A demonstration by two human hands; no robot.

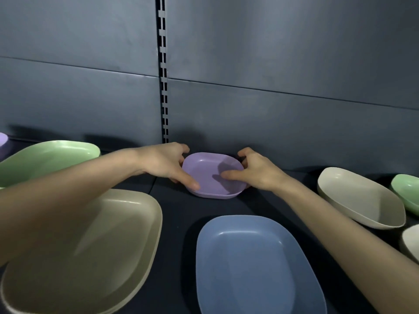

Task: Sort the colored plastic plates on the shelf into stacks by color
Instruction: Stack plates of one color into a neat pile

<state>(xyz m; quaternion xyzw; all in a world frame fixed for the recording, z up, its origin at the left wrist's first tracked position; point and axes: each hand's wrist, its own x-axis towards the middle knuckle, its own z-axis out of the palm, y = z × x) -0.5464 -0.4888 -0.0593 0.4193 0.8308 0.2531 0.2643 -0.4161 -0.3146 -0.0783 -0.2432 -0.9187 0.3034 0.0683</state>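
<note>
A small stack of purple plates [206, 171] sits at the back middle of the dark shelf [176, 209], against the rear wall. My left hand [165, 163] grips its left rim, thumb over the front edge. My right hand [254, 169] grips the right rim, thumb lying inside the top plate. A blue plate [256, 266] lies in front of the purple stack. A beige stack [90, 252] is at the front left, partly under my left forearm. Behind it lies a green plate [49, 158].
At the right stand a cream plate [360, 198], a green plate [407, 193] and a white plate edge [411, 242]. A purple plate sliver [2, 140] shows at far left. A slotted upright [163, 69] runs up the grey back panel.
</note>
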